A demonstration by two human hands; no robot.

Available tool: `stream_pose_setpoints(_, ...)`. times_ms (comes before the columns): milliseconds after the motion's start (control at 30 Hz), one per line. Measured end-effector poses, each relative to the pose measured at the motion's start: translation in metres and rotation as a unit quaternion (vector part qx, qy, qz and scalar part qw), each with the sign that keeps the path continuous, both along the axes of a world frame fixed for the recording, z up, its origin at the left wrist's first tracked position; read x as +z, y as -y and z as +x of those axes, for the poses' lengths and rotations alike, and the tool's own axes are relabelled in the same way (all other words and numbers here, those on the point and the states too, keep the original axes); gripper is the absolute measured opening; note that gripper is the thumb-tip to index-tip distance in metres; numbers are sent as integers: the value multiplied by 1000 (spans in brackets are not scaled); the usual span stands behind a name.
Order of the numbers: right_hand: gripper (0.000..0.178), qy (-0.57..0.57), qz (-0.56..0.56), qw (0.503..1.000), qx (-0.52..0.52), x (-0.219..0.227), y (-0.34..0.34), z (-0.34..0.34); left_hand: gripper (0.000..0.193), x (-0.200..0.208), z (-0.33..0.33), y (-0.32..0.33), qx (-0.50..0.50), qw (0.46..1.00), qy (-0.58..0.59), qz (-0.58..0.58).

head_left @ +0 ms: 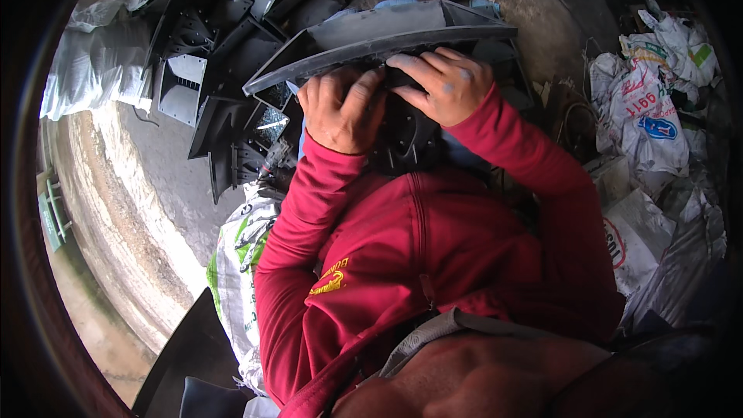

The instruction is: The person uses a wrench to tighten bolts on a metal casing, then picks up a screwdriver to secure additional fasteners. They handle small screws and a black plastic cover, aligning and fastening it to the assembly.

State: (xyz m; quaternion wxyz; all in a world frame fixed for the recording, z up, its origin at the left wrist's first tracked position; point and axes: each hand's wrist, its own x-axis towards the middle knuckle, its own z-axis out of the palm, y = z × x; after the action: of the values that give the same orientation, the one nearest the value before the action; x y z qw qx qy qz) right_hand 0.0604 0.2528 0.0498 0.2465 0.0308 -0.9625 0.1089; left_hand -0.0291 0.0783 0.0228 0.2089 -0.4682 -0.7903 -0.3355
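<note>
person in a red zipped jacket [480, 240] fills the middle of what i see from my remote seat, looking down past the chest. beyond it, at upper centre, lies a long dark grey panel [371, 37], crosswise in front of the body, its left end nearer the person than its right. it seems to be moulded plastic: i judge it stiff, fairly light for its length and smooth enough to slide a little, with thin edges that could crack if twisted. for a hold i would favour the near rim, one hand toward each end, since a grip at the middle lets the ends tip.

to the left, dark grey parts [182, 89] stand heaped on a grey floor [166, 151]. to the right, white sacks [646, 108] slump in folds; a white-and-green sack [240, 263] lies beside the left sleeve.

both bare hands are at the panel's near rim, close together. the left hand [344, 108] has bent fingers; the right hand [449, 85] reaches its fingers along the rim, thumb apart below. each is partly closed, and i cannot tell whether they clamp, press or pinch something small.

smallest, left of the left hand: shiny bits [271, 122] in an open box, and below them what looks like a power driver [275, 155].
</note>
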Motion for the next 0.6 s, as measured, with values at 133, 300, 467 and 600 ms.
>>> stream_pose_setpoints(133, 37, -23, 4, 1000, 5, -1, 1, -1, 42, -2, -6, 3, 4, 1000, -8, -12)
stream_pose_setpoints(300, 35, -42, 5, 999, 8, -2, -1, -1, 37, 1, -8, 5, -9, 997, -54, -55)
stream_pose_setpoints(467, 35, -31, 12, 999, 10, -2, -3, -2, 43, 10, -11, 6, 21, 993, -70, -92)
stream_pose_setpoints(600, 34, -42, 14, 999, 15, -4, 0, -3, 42, 13, -14, 9, 10, 990, -91, -104)
